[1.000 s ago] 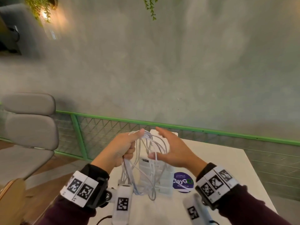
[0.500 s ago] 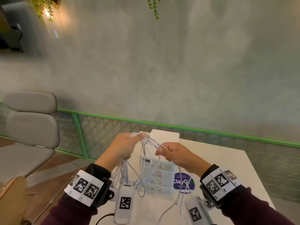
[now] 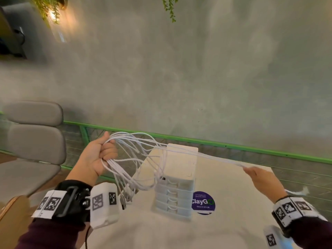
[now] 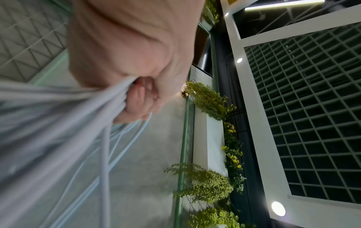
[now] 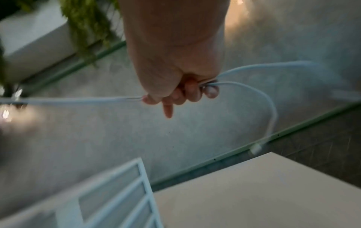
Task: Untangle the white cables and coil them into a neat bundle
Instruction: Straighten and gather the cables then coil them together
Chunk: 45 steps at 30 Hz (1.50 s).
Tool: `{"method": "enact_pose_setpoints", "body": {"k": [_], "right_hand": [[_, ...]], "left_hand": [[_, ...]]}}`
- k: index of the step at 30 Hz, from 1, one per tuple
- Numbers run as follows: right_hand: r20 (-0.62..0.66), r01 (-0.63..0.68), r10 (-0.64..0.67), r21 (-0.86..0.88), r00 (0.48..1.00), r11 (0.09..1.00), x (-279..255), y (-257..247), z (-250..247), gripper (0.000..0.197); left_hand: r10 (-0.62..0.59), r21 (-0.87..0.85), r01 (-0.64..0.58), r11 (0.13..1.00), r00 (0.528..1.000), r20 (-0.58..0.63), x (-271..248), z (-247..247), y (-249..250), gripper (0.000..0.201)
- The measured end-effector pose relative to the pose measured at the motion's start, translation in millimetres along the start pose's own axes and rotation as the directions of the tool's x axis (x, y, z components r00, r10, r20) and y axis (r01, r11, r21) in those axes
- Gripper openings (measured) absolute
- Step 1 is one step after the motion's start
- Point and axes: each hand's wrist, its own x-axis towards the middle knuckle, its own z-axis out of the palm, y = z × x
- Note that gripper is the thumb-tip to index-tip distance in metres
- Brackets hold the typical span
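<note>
A bunch of white cables (image 3: 136,159) hangs in loops in the air above the table. My left hand (image 3: 100,155) grips the bunch in a fist at the left, with plug ends (image 3: 126,194) dangling below it. In the left wrist view the cables (image 4: 109,111) run out from under my curled fingers (image 4: 140,98). My right hand (image 3: 255,174) is far to the right and pinches a pair of strands (image 3: 215,157) pulled taut from the bunch. In the right wrist view the strands (image 5: 78,100) pass through my fingers (image 5: 187,91), and a free end with a plug (image 5: 255,148) curves down.
A white drawer unit (image 3: 177,180) stands on the beige table (image 3: 233,203) under the cables, beside a purple round sticker (image 3: 203,202). A green railing (image 3: 233,146) runs behind the table. A grey chair (image 3: 32,137) stands at the left.
My right hand has pulled away to the right, drawing strands taut out of the bunch. My left hand has moved left and up, keeping its grip on the bunch.
</note>
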Motion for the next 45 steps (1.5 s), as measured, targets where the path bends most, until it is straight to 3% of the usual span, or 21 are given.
{"method": "enact_pose_setpoints", "body": {"k": [3,7,10,12,15,17,20,23,25,27,28,30,31,32,34,36,39,41,42,43,45], "right_hand": [[0.193,0.152,-0.089,-0.342,0.977,0.927,-14.1,-11.6,22.7,0.037],[0.463,0.463,-0.329,-0.214,0.823,0.86,-50.4,-88.8,25.7,0.034],[0.338,0.597,-0.579,0.059,0.742,0.8,-68.5,-145.7,-2.4,0.035],[0.188,0.653,-0.673,0.161,0.715,0.74,-70.6,-171.5,-25.8,0.028],[0.006,0.612,-0.645,0.308,0.764,0.728,-64.2,-190.6,-48.2,0.009],[0.0,0.499,-0.545,0.401,0.838,0.768,-53.2,-187.6,-55.4,0.025],[0.014,0.309,-0.357,0.467,0.934,0.829,-28.5,-160.1,-65.5,0.027],[0.002,0.172,-0.193,0.442,0.981,0.88,-8.7,-127.8,-70.3,0.036],[0.016,0.13,-0.142,0.304,0.99,0.944,-0.6,-115.9,-66.2,0.041],[0.017,0.113,-0.122,0.283,0.992,0.952,-0.2,-115.4,-62.3,0.031],[0.04,0.118,-0.137,0.312,0.99,0.943,-3.1,-120.0,-60.5,0.042],[0.083,0.252,-0.296,0.343,0.951,0.905,-14.7,-139.1,-57.7,0.102],[0.104,0.348,-0.399,0.327,0.911,0.879,-20.4,-152.2,-53.9,0.12],[0.112,0.458,-0.504,0.286,0.857,0.842,-27.6,-167.1,-49.2,0.124],[0.053,0.613,-0.636,0.215,0.77,0.76,-32.0,-192.8,-31.1,0.099],[-0.112,0.644,-0.642,0.279,0.758,0.712,-32.9,-209.7,-17.0,0.05],[-0.19,0.596,-0.567,0.326,0.802,0.734,-31.2,-209.7,-0.2,0.028],[-0.11,0.45,-0.45,0.436,0.886,0.78,-30.0,-200.6,3.4,0.017],[-0.055,0.321,-0.357,0.58,0.932,0.749,-30.3,-197.4,1.5,0.014],[-0.001,0.167,-0.249,0.745,0.969,0.646,-29.5,-195.6,-0.3,0.016],[0.124,-0.09,-0.083,0.939,0.989,0.333,-25.2,-190.2,-3.4,0.028]], "left_hand": [[0.093,-0.079,-0.094,0.992,0.995,-0.025,6.5,5.0,-9.4,0.038],[0.165,0.123,-0.163,0.979,0.986,-0.013,6.1,34.8,-43.5,0.028],[0.173,0.571,-0.14,0.809,0.985,-0.004,2.6,56.5,-84.4,0.031],[0.157,0.687,-0.132,0.715,0.987,0.026,2.0,63.8,-110.2,0.042],[0.068,0.776,-0.11,0.621,0.994,0.086,-1.3,65.9,-128.8,0.04],[0.006,0.741,-0.077,0.667,0.995,0.099,-2.8,62.7,-126.1,0.032],[-0.042,0.7,-0.02,0.714,0.997,0.072,-2.7,49.4,-107.3,0.031],[-0.086,0.728,-0.001,0.685,0.993,0.082,-0.2,35.7,-89.7,0.032],[-0.127,0.73,0.028,0.683,0.989,0.081,2.7,32.3,-82.8,0.025],[-0.151,0.707,0.054,0.705,0.986,0.074,8.0,32.7,-79.5,0.027],[-0.171,0.695,0.074,0.715,0.983,0.071,10.4,34.1,-79.1,0.028],[-0.244,0.69,0.117,0.714,0.965,0.09,13.2,40.0,-81.0,0.031],[-0.281,0.697,0.131,0.705,0.954,0.106,13.3,44.9,-83.4,0.031],[-0.313,0.707,0.137,0.694,0.941,0.125,12.8,49.9,-86.1,0.03],[-0.367,0.728,0.131,0.673,0.913,0.175,9.9,60.3,-89.7,0.03],[-0.384,0.737,0.102,0.668,0.896,0.223,7.9,64.8,-90.3,0.034],[-0.364,0.717,0.057,0.694,0.887,0.282,10.7,57.6,-89.8,0.032],[-0.364,0.713,0.029,0.701,0.874,0.323,14.3,49.6,-89.1,0.025],[-0.363,0.709,0.016,0.705,0.867,0.341,17.2,45.0,-89.2,0.023],[-0.366,0.708,0.005,0.706,0.858,0.359,19.6,41.0,-89.6,0.021],[-0.387,0.736,-0.016,0.676,0.843,0.374,23.1,32.8,-93.8,0.018]]}}
